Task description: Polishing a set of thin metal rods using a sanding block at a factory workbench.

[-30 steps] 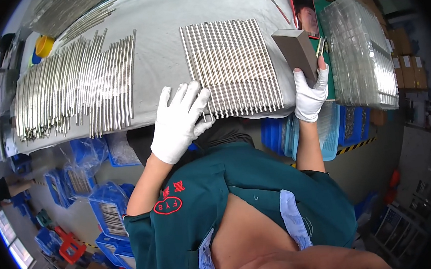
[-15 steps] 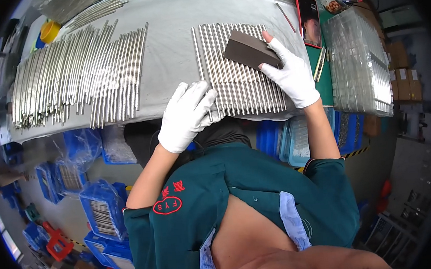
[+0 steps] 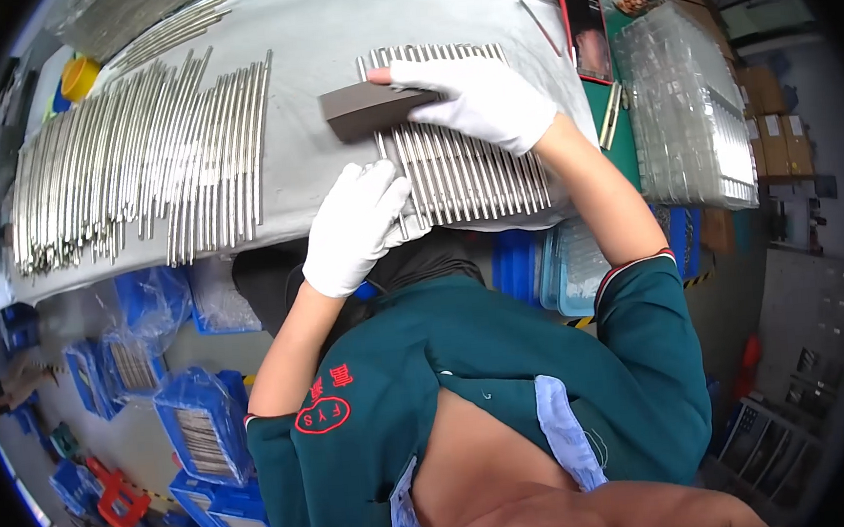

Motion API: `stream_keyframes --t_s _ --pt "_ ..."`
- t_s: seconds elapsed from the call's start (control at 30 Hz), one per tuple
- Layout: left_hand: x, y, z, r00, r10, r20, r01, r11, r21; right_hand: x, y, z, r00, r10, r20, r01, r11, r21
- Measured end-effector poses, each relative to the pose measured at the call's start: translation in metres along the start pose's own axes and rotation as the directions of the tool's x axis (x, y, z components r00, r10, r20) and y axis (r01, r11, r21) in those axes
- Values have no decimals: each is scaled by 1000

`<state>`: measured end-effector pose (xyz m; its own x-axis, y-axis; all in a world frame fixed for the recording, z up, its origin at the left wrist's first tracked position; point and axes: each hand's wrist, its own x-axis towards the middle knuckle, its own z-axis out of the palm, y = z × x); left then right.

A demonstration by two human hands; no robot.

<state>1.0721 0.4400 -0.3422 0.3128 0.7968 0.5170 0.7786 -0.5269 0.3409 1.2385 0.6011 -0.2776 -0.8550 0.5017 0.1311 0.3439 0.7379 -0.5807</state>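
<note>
My right hand (image 3: 477,101), in a white glove with bare fingertips, grips a dark brown rectangular block (image 3: 358,113). The block lies across the upper left part of a row of slim metal rods (image 3: 475,177) set side by side. At the near left edge of that row, my left hand (image 3: 346,232), also gloved, has its fingers curled round the lower part of a metal rod (image 3: 382,147). The block covers part of this rod, and its grip is partly hidden by the fingers. A larger batch of metal rods (image 3: 141,166) lies on the left of the table.
The grey-covered table (image 3: 304,46) bears a phone with a red edge (image 3: 586,32) and a thin stick (image 3: 540,28). Clear plastic trays (image 3: 682,108) are stacked at the right. A yellow cup (image 3: 79,79) stands far left. Blue bins (image 3: 201,426) sit below.
My right hand has swept left with the block, from the right side of the rod row to its left edge. My left hand has stayed at the near left rods. The view has shifted slightly.
</note>
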Motion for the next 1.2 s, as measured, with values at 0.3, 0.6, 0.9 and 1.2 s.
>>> stream_keyframes --t_s 0.3,0.6,0.9,1.2 --pt "-1 -4 7 1000 -14 12 14 1000 -4 6 -4 9 990 -125 -61 119 989 -91" --pt "4 2 0 1000 -26 3 26 1000 -5 16 -6 8 994 -106 5 106 989 -105" --pt "0 -5 11 1000 -19 15 19 1000 -2 12 2 3 992 -114 -47 109 989 -97" --pt "1 -2 7 999 -35 -1 35 999 -9 -37 23 -41 991 -18 -129 14 999 -34"
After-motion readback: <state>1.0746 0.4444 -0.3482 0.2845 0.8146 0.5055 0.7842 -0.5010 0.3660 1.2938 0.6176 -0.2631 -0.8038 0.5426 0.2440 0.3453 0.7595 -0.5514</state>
